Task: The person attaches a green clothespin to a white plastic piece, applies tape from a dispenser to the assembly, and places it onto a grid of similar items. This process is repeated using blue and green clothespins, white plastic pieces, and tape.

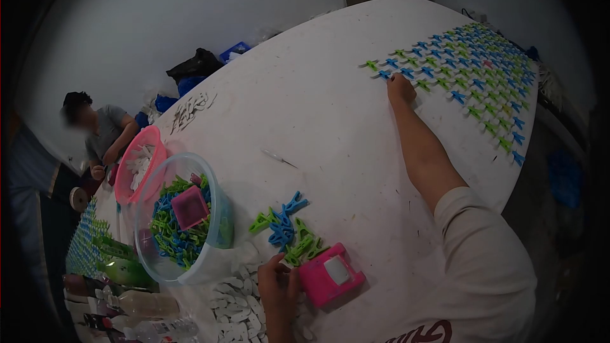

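Observation:
Stretched out to the far right, my right hand (401,89) is closed at a blue clip (384,74) at the near edge of rows of blue and green clips (478,63). Whether its fingers grip that clip is too small to tell. My left hand (279,284) is low in the view, fingers curled, beside a pink box (332,277) with a white piece on top. What it holds, if anything, cannot be made out. Loose green and blue clips (283,231) lie just above it, and white pieces (238,305) are heaped at its left.
A clear tub (220,216) of clips holds a smaller pink box (190,208). Behind it stands a pink basin (159,144) of white pieces, near another person (108,128). Bottles (147,303) stand at lower left. A thin pointed tool (278,157) lies mid-table.

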Demonstrator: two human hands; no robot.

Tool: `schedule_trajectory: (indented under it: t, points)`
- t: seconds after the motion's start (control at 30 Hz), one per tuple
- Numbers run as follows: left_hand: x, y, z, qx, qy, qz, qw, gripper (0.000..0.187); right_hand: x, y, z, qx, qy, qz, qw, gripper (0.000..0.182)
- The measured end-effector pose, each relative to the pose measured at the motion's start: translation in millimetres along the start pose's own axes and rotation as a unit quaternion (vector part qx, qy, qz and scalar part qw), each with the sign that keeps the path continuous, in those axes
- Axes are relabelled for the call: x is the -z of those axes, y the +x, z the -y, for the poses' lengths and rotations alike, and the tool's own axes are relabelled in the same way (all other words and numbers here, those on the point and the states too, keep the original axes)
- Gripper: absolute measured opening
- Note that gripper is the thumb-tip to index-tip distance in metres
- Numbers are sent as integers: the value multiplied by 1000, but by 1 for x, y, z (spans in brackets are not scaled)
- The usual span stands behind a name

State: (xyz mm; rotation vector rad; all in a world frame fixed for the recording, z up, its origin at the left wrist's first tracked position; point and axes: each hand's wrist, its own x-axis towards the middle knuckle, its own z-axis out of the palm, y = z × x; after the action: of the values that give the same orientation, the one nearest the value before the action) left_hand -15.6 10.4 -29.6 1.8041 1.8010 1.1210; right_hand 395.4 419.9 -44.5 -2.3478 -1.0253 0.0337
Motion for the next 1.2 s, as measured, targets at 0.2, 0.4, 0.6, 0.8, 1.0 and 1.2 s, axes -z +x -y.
schedule_trajectory:
  t: [0.2,0.4,0.6,0.8,1.0,1.2]
  points:
    - [0,0,-3,0,-3,-3,1000,41,1,-2,1,-4,-4,4,1000,21]
    - [0,0,-4,-1,-16,2,1000,42,0,0,2,-5,-3,1,1000,21]
    - [3,-1,-10,54,-49,16,997,43,-1,-1,1,1,-1,2,1000,22]
    - [5,0,-11,27,-27,9,999,42,-13,6,-8,32,-12,-24,999,29]
    - [12,4,1,-145,177,-69,971,30,-32,-4,-18,183,-80,-8,980,46]
    - [17,5,15,-175,320,-118,924,19,16,-73,-21,248,-185,50,950,57]
